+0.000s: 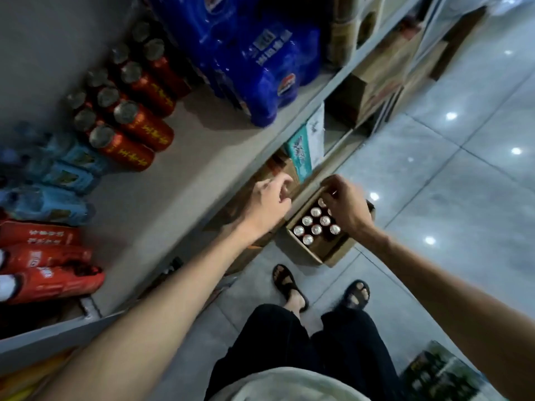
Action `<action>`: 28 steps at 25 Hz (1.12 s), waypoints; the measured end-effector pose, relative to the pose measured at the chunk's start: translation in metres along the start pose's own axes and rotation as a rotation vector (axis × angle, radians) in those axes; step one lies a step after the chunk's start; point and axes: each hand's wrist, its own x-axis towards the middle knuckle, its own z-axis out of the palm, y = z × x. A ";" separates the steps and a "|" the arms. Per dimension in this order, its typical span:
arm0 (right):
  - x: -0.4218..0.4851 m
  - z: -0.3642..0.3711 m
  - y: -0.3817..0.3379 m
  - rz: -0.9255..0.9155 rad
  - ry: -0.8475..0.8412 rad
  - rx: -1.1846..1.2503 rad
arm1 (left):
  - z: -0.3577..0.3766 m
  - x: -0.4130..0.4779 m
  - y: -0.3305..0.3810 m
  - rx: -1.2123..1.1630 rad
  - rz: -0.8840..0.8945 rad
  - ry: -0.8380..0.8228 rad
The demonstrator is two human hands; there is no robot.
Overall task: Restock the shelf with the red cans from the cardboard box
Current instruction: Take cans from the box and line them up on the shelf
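Observation:
An open cardboard box (315, 256) stands on the floor against the shelf's foot, with several silver-topped cans (316, 229) upright in it. My right hand (346, 208) reaches into the box's far end, fingers curled around a can top there. Whether it grips the can is hidden. My left hand (267, 202) hovers just left of the box beside the shelf edge, fingers loosely curled and holding nothing. On the grey shelf (188, 180) two rows of red cans (127, 123) with gold lettering stand at the back left.
Blue shrink-wrapped packs (254, 59) sit right of the red cans; light-blue bottle packs (52, 180) and red packs (49, 264) sit to their left. Cartons fill the lower shelf (307, 146). My sandalled feet (321, 290) stand on the tiled floor. A green printed pack (443, 374) lies at the bottom right.

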 end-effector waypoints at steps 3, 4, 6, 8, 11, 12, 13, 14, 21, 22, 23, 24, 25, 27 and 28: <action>-0.010 -0.007 0.075 0.104 -0.094 -0.086 | 0.073 0.019 0.010 -0.042 -0.180 -0.341; -0.010 -0.002 0.101 0.127 -0.146 -0.116 | 0.100 0.027 0.003 -0.080 -0.257 -0.412; -0.009 0.016 0.151 0.131 -0.257 -0.198 | 0.152 0.044 -0.021 -0.210 -0.425 -0.469; -0.001 0.043 0.201 0.135 -0.324 -0.290 | 0.206 0.064 -0.055 -0.294 -0.597 -0.476; 0.023 0.116 0.293 0.134 -0.414 -0.408 | 0.308 0.102 -0.128 -0.319 -0.782 -0.478; 0.034 0.147 0.324 0.122 -0.432 -0.433 | 0.344 0.116 -0.159 -0.328 -0.820 -0.454; 0.045 0.179 0.354 0.098 -0.444 -0.457 | 0.380 0.130 -0.191 -0.373 -0.870 -0.415; 0.056 0.210 0.380 0.044 -0.444 -0.484 | 0.410 0.145 -0.218 -0.437 -0.928 -0.364; 0.113 0.417 0.498 -0.405 -0.522 -0.737 | 0.549 0.207 -0.348 -0.669 -1.080 -0.106; 0.116 0.434 0.503 -0.402 -0.508 -0.750 | 0.558 0.211 -0.355 -0.659 -1.067 -0.093; 0.117 0.447 0.507 -0.400 -0.500 -0.776 | 0.563 0.214 -0.359 -0.646 -1.058 -0.082; 0.118 0.456 0.509 -0.399 -0.505 -0.802 | 0.566 0.215 -0.363 -0.640 -1.054 -0.072; 0.119 0.463 0.511 -0.396 -0.509 -0.817 | 0.570 0.217 -0.367 -0.639 -1.054 -0.072; 0.121 0.467 0.513 -0.384 -0.515 -0.824 | 0.570 0.219 -0.371 -0.641 -1.053 -0.121; 0.120 0.468 0.512 -0.386 -0.519 -0.833 | 0.565 0.219 -0.373 -0.649 -1.048 -0.153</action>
